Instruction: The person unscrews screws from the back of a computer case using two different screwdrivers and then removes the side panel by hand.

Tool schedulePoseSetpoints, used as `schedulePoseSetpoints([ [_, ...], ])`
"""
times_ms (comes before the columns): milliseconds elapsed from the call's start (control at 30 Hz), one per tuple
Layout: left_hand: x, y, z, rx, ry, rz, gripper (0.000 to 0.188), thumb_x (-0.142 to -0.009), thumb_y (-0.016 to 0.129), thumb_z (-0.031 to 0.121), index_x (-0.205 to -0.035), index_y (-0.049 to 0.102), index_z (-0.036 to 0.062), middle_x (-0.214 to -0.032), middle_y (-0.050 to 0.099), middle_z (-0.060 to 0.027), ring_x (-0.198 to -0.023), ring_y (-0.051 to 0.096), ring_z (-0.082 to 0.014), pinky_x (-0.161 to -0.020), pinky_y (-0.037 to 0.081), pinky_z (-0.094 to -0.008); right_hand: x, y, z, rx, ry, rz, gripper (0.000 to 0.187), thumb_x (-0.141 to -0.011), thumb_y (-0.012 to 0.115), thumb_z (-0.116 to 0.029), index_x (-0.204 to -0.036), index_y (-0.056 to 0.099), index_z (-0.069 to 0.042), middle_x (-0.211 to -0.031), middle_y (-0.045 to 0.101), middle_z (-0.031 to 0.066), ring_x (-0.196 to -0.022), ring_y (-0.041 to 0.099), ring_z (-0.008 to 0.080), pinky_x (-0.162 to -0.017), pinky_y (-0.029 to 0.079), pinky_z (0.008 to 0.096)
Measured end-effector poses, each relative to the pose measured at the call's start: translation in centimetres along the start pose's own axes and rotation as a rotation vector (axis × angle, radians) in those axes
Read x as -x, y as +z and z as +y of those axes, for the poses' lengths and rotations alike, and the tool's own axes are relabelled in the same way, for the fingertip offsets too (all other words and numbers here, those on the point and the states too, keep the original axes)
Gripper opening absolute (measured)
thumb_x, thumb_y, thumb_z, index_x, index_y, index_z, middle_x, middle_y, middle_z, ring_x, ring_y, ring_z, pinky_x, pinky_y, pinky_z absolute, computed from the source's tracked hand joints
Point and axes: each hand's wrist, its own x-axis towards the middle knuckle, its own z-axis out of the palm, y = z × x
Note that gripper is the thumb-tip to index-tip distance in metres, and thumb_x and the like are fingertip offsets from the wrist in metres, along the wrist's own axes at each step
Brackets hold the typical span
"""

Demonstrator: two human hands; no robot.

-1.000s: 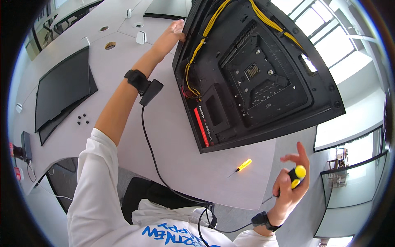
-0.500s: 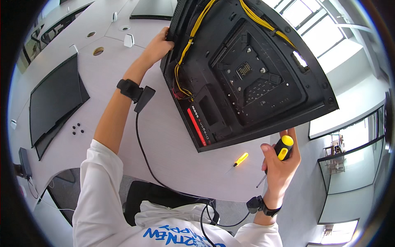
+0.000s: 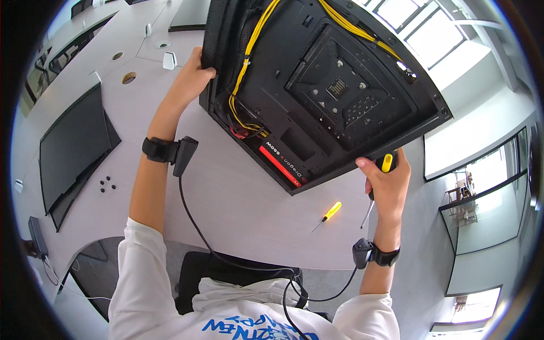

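A black computer case (image 3: 266, 102) is held up at a tilt over the table, its open side toward me. Bundled yellow cables (image 3: 245, 68) run along its inside, and a power supply with a red stripe (image 3: 280, 165) sits at its lower corner. My left hand (image 3: 192, 76) is closed on the case's left edge. My right hand (image 3: 388, 180) wraps round a black-and-yellow screwdriver (image 3: 387, 162), shaft pointing down, while its thumb presses the case's lower right edge; some of its fingers are hidden behind the case. A small yellow screwdriver (image 3: 331, 212) lies on the table below.
Two dark panels (image 3: 76, 144) lie overlapped on the table's left, with several small black screws (image 3: 107, 184) beside them. A flat dark panel (image 3: 188, 14) lies at the back. A cable (image 3: 192, 218) hangs from my left wristband. The table's curved front edge lies close to me.
The case has shifted to the left and turned a little, with my left hand moving along with it. My right hand has risen, and its thumb now rests on the case's edge.
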Motion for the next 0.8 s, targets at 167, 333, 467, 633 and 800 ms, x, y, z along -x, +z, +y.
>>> schedulePoseSetpoints([
  [167, 0.8, -0.1, 1.5, -0.064, -0.059, 0.025, 0.046, -0.077, 0.053, 0.007, -0.122, 0.045, -0.0026, -0.102, 0.063, -0.0193, -0.096, 0.062, -0.0277, -0.088, 0.045, -0.0352, -1.5, -0.7, 1.7, -0.073, -0.050, -0.037, 0.052, -0.070, 0.087, -0.008, -0.112, 0.058, 0.005, -0.062, 0.056, -0.0012, -0.043, 0.046, 0.0036, -0.038, 0.037, 0.0180],
  [333, 1.2, -1.7, 3.7, -0.386, -0.090, -0.035, 0.042, -0.082, 0.050, 0.010, -0.122, 0.045, -0.0009, -0.103, 0.061, -0.0275, -0.093, 0.061, -0.0434, -0.084, 0.046, -0.0419, -2.8, -0.8, 3.2, -0.195, -0.088, -0.067, 0.050, -0.068, 0.088, -0.009, -0.106, 0.058, 0.004, -0.064, 0.055, -0.0013, -0.044, 0.047, 0.0038, -0.038, 0.038, 0.0179],
  [467, 0.3, -2.8, 3.5, -0.430, -0.090, -0.104, 0.040, -0.084, 0.048, 0.011, -0.122, 0.048, 0.0011, -0.104, 0.062, -0.0249, -0.093, 0.060, -0.0418, -0.083, 0.046, -0.0421, -2.8, -1.2, 3.8, -0.093, -0.116, -0.031, 0.049, -0.068, 0.089, -0.012, -0.104, 0.058, 0.002, -0.064, 0.053, -0.0010, -0.044, 0.047, 0.0041, -0.039, 0.039, 0.0170],
  [633, 0.7, -2.6, 3.6, -0.350, 0.007, -0.115, 0.043, -0.085, 0.049, 0.005, -0.128, 0.049, 0.0020, -0.086, 0.052, -0.0015, -0.074, 0.049, -0.0118, -0.067, 0.042, -0.0266, -3.0, -1.1, 3.6, -0.167, -0.111, -0.067, 0.045, -0.069, 0.088, -0.010, -0.101, 0.058, 0.001, -0.064, 0.055, 0.0004, -0.042, 0.046, 0.0045, -0.039, 0.039, 0.0164],
  [800, 1.0, -2.7, 4.0, -0.391, -0.021, -0.125, 0.041, -0.088, 0.051, 0.012, -0.127, 0.051, 0.0011, -0.091, 0.055, -0.0028, -0.080, 0.051, -0.0121, -0.073, 0.045, -0.0267, -3.0, -1.6, 4.3, -0.095, -0.142, -0.057, 0.040, -0.071, 0.086, -0.014, -0.096, 0.057, 0.000, -0.061, 0.056, 0.0002, -0.040, 0.047, 0.0050, -0.039, 0.039, 0.0164],
])
